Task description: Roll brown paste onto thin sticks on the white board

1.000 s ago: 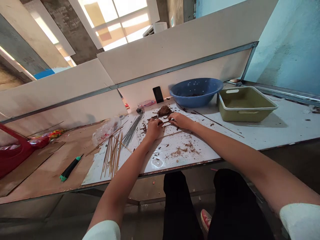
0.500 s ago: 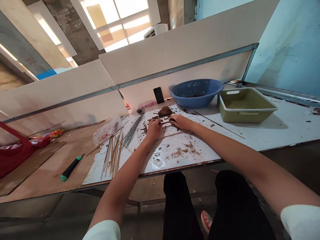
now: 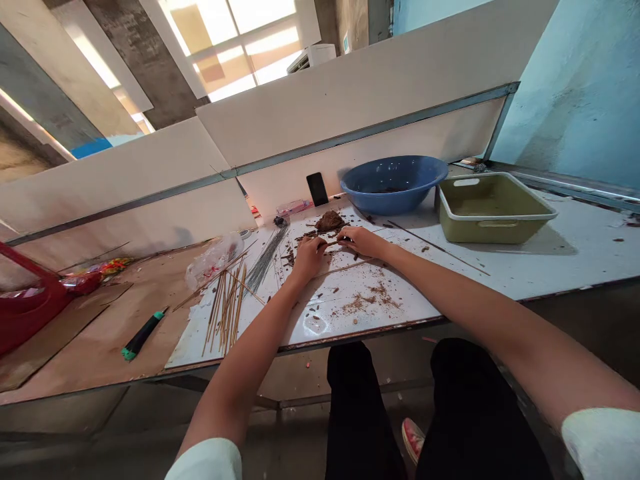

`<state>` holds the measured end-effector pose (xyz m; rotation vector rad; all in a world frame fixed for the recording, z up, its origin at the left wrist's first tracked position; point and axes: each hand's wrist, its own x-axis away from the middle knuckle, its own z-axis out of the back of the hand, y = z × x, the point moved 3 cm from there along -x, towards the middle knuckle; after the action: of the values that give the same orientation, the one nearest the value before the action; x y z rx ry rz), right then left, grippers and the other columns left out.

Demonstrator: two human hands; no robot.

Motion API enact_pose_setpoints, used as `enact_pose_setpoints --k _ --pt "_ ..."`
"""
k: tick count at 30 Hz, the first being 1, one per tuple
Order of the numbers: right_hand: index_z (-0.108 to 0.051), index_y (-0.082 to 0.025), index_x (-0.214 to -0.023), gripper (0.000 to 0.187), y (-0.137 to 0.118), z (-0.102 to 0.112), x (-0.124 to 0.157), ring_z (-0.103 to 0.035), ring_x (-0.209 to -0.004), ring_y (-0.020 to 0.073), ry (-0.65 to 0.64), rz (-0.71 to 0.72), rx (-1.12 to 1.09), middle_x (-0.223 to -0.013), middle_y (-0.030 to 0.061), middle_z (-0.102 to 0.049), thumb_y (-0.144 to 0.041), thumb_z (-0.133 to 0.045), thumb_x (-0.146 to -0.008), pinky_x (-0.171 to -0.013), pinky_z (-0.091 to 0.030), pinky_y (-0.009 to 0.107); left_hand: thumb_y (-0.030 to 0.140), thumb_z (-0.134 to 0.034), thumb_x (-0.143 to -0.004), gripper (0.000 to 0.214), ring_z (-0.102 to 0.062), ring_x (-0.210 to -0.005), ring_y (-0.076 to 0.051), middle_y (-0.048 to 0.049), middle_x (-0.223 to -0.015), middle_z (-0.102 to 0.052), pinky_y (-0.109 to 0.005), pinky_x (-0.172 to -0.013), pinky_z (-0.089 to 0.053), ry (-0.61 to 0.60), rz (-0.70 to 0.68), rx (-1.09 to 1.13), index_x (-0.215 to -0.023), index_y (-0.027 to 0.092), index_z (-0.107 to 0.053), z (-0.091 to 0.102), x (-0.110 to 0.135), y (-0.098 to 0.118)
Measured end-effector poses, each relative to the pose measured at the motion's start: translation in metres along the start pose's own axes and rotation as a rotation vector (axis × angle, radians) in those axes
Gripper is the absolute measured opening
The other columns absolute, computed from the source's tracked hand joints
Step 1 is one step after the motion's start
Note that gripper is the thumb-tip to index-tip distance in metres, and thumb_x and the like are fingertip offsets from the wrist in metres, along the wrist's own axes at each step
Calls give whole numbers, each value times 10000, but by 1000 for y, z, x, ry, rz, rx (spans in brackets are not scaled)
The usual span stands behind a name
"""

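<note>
While curled, left hand [image 3: 309, 259] pinching stick [image 3: 331, 245]

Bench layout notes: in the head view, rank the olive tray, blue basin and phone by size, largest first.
1. Blue basin and olive tray: about the same size, too close to rank.
2. Phone: clearly smallest.

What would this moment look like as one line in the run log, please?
left hand: holds thin brown stick | right hand: holds same stick | nearby: brown crumbly lump, loose thin sticks, blue bowl
</note>
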<state>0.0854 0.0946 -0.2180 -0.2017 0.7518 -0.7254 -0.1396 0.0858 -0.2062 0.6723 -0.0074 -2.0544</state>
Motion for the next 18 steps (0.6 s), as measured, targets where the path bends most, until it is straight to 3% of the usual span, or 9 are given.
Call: enact_pose_setpoints --k 6,18 --pt "-862 -188 -1133 193 2 1 -2 -809 -1055 306 -6 -7 9 -1137 141 -873 -248 -685 -1084 -968 -601 404 216 -647 -1086 184 -673 -1157 -327 -93 -1080 -847 -465 -1056 -531 3 -1 -1 -1090 244 -830 -1 0 0" --pt "-867 -220 -1311 284 3 5 -1 -812 -1200 341 12 10 83 -1332 149 -854 -261 -763 -1051 -1083 -615 456 225 -624 -1093 213 -680 -1148 -330 -98 -1056 -839 -464 -1041 -544 12 12 4 -1084 253 -835 -3 0 -1"
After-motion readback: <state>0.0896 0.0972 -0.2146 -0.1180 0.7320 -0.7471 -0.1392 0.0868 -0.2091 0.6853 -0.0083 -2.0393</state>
